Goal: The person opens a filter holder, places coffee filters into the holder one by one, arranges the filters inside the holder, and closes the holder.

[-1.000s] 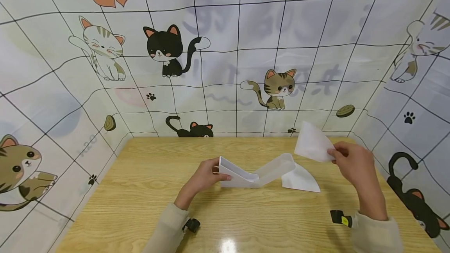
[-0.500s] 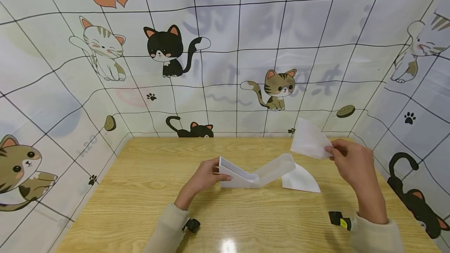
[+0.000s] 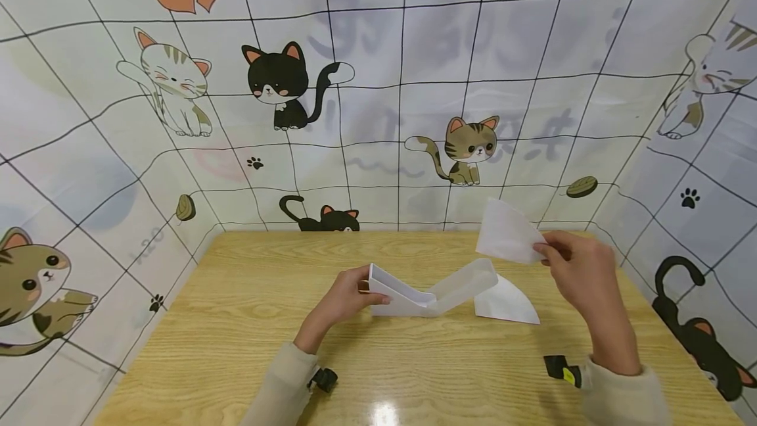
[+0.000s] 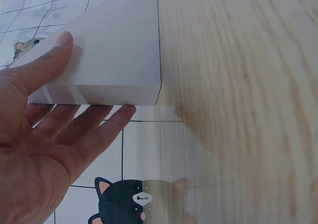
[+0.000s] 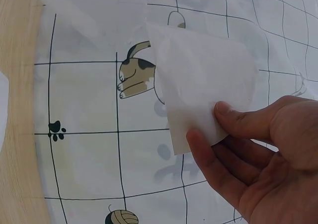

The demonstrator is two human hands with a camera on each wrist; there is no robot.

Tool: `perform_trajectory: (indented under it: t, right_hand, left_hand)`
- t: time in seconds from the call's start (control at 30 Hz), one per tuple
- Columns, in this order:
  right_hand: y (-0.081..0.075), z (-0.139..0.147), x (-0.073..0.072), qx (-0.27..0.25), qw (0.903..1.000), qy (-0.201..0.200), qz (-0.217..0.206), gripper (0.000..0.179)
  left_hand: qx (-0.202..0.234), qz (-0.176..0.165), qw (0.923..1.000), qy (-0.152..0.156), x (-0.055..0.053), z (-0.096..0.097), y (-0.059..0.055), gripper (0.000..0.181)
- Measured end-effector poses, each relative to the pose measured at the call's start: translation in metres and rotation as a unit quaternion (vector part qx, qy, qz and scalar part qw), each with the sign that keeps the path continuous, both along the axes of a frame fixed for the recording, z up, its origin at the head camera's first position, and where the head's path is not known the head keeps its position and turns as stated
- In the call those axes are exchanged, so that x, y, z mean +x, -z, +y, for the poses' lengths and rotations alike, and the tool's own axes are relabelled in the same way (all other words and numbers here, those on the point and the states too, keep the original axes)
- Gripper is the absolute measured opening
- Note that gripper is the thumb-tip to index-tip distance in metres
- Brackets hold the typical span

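Note:
A white open-topped box (image 3: 402,301) stands on the table, its slanted side joined to a frosted, see-through flap (image 3: 464,286) that angles up to the right. My left hand (image 3: 343,296) grips the box's left end, thumb in front and fingers behind; the left wrist view shows the thumb on the box (image 4: 119,55). Above the right part of the table, my right hand (image 3: 582,275) pinches a fan-shaped white coffee filter (image 3: 505,232) by its lower right corner. In the right wrist view thumb and fingertips press the filter (image 5: 203,80). Another coffee filter (image 3: 508,301) lies behind the flap's right end.
The wooden table (image 3: 266,248) ends at a cat-patterned sheet (image 3: 367,117) that hangs behind it and along both sides. Small black cameras are strapped at both sleeves, such as the left camera (image 3: 323,380).
My right hand has moved a little to the left with the coffee filter, toward the flap. The left hand and the box have stayed put.

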State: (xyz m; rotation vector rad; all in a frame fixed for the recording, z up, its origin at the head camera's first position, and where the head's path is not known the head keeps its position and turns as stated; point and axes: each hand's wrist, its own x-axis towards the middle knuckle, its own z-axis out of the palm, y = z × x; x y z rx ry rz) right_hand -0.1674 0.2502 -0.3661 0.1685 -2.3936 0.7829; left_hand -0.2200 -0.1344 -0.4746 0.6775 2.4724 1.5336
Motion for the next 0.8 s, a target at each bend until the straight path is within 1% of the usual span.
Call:
perform_trajectory:
  t: [0.13, 0.3, 0.5, 0.8]
  right_hand:
    - [0.0, -0.006, -0.001, -0.002, 0.9999, -0.014, 0.011, 0.015]
    - [0.0, -0.014, -0.001, -0.007, 0.9997, -0.023, 0.001, 0.015]
    - [0.0, -0.024, -0.003, 0.003, 0.9994, -0.033, -0.005, 0.014]
    - [0.002, -0.042, -0.008, 0.0, 0.9979, -0.065, -0.004, 0.01]
  left_hand:
    - [-0.004, 0.001, 1.0, -0.002, 0.0, 0.0, -0.001, 0.034]
    - [0.0, -0.003, 1.0, 0.002, 0.0, 0.0, -0.002, 0.034]
    - [0.004, -0.009, 1.0, 0.002, -0.001, 0.0, 0.0, 0.034]
    - [-0.004, 0.0, 1.0, -0.001, 0.0, 0.0, 0.002, 0.034]
